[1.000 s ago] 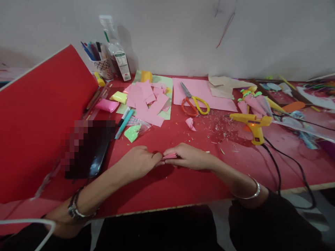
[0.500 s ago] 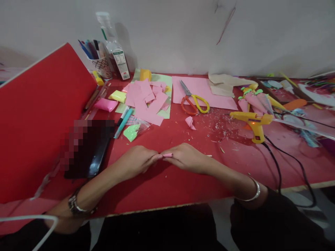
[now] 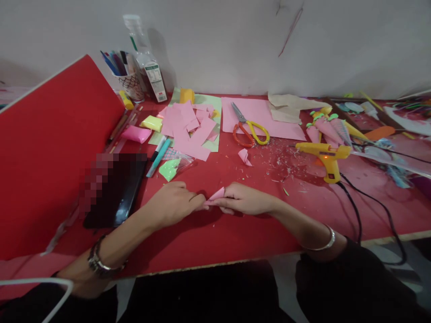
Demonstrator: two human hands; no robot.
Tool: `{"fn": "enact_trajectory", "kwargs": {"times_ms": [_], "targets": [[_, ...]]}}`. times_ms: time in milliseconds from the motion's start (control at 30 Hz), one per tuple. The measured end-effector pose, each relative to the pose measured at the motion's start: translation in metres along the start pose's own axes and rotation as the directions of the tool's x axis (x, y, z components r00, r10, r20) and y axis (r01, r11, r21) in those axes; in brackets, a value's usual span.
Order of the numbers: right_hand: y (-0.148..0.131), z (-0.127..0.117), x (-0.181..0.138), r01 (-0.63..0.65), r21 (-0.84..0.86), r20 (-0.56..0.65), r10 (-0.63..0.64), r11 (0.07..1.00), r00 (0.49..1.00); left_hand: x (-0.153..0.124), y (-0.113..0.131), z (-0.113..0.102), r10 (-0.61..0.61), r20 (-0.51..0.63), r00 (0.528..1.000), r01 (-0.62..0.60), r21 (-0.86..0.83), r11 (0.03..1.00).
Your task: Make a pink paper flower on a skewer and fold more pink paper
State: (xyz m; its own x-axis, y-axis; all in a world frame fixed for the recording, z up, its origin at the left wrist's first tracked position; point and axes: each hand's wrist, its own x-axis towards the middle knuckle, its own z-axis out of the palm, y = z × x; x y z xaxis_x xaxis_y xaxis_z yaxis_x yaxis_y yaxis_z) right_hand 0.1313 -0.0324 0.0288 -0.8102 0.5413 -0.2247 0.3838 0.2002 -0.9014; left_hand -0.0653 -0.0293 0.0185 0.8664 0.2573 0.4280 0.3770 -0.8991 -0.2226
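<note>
Between my two hands is a piece of pink paper [image 3: 217, 194], rolled into a small cone with its narrow end toward the left. The fingertips of my left hand [image 3: 177, 202] pinch that narrow end. My right hand [image 3: 247, 198] grips the wider end, thumb and fingers closed around it. Just beyond the hands, a curled pink paper piece [image 3: 245, 157] lies on the red table [image 3: 202, 242]. Scissors [image 3: 247, 128] with one red and one yellow handle rest partly on a pink sheet [image 3: 286, 130] farther back.
Cut pink paper strips [image 3: 188, 128] are heaped at back left, near a bottle [image 3: 153, 76] and a pen cup [image 3: 130, 87]. A black phone-like device [image 3: 129, 193] lies left. On the right are a yellow glue gun [image 3: 325, 157] with its cord, paper cones [image 3: 328, 128] and scattered shavings.
The pink paper has turned and now shows as a wider cone between the hands. My left hand has shifted slightly left, and my right hand's fingers have changed their grip.
</note>
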Motion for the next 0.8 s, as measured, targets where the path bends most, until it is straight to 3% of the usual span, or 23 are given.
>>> {"fn": "enact_trajectory", "kwargs": {"times_ms": [267, 433, 533, 600, 700, 767, 800], "targets": [[-0.004, 0.005, 0.001, 0.084, -0.408, -0.073, -0.124, 0.909, 0.990, -0.001, 0.000, 0.002, -0.069, 0.035, 0.997, 0.070, -0.023, 0.997], [0.003, 0.012, 0.002, 0.003, -0.728, -0.109, -0.119, 0.686, 0.987, -0.005, 0.000, 0.008, -0.208, 0.205, 0.956, 0.261, -0.277, 0.925], [0.002, 0.016, 0.001, 0.031, -0.851, -0.104, -0.226, 0.525, 0.969, -0.004, 0.002, 0.007, -0.296, 0.341, 0.892, 0.445, -0.551, 0.706], [0.000, 0.018, 0.000, 0.020, -0.911, -0.120, -0.310, 0.412, 0.943, -0.001, 0.005, 0.004, -0.366, 0.451, 0.814, 0.578, -0.689, 0.436], [-0.004, 0.020, 0.000, -0.050, -0.959, -0.162, -0.392, 0.281, 0.905, 0.003, 0.009, 0.001, -0.392, 0.598, 0.699, 0.669, -0.741, 0.061], [-0.005, 0.020, 0.001, -0.089, -0.946, -0.204, -0.358, 0.311, 0.911, 0.004, 0.010, 0.001, -0.396, 0.632, 0.666, 0.689, -0.724, 0.003], [-0.005, 0.020, 0.001, -0.101, -0.921, -0.229, -0.312, 0.377, 0.922, 0.004, 0.010, 0.002, -0.418, 0.613, 0.671, 0.692, -0.720, 0.054]]}}
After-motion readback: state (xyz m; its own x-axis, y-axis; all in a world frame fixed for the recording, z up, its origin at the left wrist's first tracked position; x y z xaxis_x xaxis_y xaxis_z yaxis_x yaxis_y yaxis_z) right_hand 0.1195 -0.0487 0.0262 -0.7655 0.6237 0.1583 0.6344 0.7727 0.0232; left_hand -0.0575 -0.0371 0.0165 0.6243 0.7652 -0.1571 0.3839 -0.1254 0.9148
